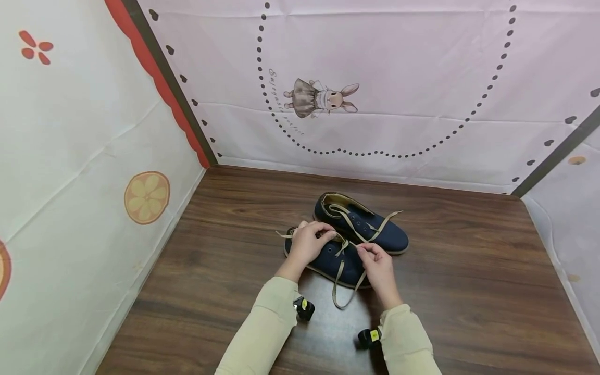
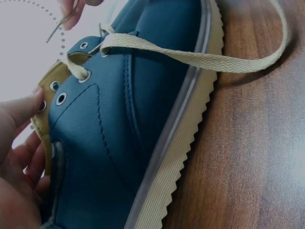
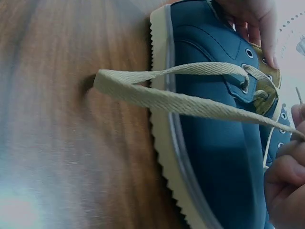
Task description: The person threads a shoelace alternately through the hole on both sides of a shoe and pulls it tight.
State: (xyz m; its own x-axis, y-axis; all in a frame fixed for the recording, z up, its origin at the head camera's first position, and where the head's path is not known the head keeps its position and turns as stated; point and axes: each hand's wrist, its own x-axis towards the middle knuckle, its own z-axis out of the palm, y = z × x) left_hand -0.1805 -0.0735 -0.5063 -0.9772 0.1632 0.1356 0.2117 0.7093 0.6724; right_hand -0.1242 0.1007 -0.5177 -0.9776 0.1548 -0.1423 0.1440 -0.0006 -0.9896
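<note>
Nearer the person lies a navy shoe (image 1: pixel 323 263) with a beige lace (image 1: pixel 338 297) looping over its side onto the floor. My left hand (image 1: pixel 309 242) is at the shoe's opening; in the left wrist view its thumb and fingers grip the tan tongue (image 2: pixel 44 102) at the collar. At the toe side my right hand (image 1: pixel 378 268) pinches the lace near its tip, fingers curled, as the right wrist view shows. The lace (image 3: pixel 190 102) runs from an eyelet out over the sole's edge and back to that hand. Two eyelets near the collar hold no lace.
A second navy shoe (image 1: pixel 389 237) stands just behind, its loose lace (image 1: pixel 385 221) across the top. Both are on a brown wood-look floor (image 1: pixel 469 281). Printed fabric walls rise at the back (image 1: pixel 398 67), left (image 1: pixel 84 130) and right.
</note>
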